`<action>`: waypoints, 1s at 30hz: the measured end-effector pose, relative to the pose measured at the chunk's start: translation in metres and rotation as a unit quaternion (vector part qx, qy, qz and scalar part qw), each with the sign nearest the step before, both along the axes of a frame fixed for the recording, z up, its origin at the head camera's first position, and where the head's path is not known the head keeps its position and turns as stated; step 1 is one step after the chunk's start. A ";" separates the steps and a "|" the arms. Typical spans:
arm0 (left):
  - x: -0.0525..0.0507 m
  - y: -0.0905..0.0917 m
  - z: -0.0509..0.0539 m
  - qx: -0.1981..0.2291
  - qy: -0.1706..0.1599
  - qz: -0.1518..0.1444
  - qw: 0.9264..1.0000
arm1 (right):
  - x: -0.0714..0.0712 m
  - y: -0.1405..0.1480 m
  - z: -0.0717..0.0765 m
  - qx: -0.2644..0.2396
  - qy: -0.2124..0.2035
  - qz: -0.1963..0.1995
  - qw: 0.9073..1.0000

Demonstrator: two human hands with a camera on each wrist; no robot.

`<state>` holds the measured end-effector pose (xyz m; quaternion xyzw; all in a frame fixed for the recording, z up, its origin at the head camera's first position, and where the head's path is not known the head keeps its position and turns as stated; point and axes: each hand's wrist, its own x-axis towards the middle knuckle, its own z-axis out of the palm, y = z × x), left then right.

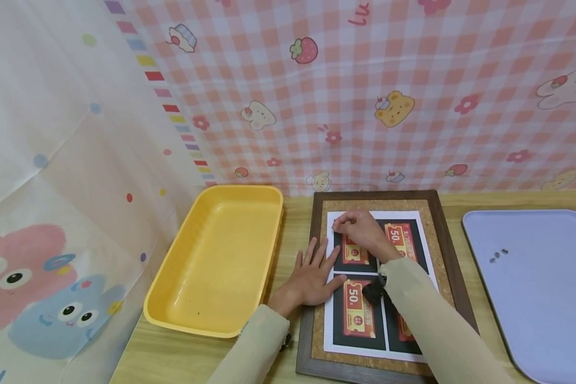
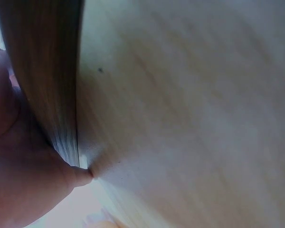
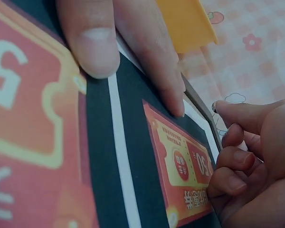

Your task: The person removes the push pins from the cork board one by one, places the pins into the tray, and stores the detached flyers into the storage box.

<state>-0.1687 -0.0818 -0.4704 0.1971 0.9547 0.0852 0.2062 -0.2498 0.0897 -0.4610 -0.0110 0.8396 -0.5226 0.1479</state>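
Observation:
A framed cork board [image 1: 442,248] lies on the table with a white-bordered printed sheet [image 1: 384,349] on it, showing red-and-yellow coupons on black panels. My left hand [image 1: 312,280] lies spread over the board's left side, fingers straight on the sheet; its palm edge shows beside the dark frame [image 2: 47,71] in the left wrist view. At the sheet's upper left corner, my right hand [image 1: 362,232] pinches a small silvery thumbtack [image 3: 215,108] between thumb and finger, the other fingers curled. The tack's point is hidden.
Left of the board stands a yellow plastic tray [image 1: 211,266]. At the right a lavender tray [image 1: 547,298] holds a few small metallic tacks [image 1: 498,256]. A pink checked curtain [image 1: 288,133] hangs behind the table.

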 end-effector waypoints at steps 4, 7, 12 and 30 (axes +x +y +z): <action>-0.001 0.000 -0.005 0.001 -0.002 0.002 1.000 | 0.003 0.003 0.001 0.010 -0.001 0.008 1.000; -0.002 -0.001 -0.008 -0.001 -0.003 0.003 1.000 | 0.007 0.005 0.004 0.010 -0.006 0.005 1.000; -0.002 0.000 -0.006 -0.004 -0.005 0.007 1.000 | 0.011 0.009 0.008 0.001 -0.019 -0.002 1.000; -0.002 -0.001 -0.004 0.009 -0.013 0.009 1.000 | 0.026 0.028 0.019 0.020 -0.001 -0.003 1.000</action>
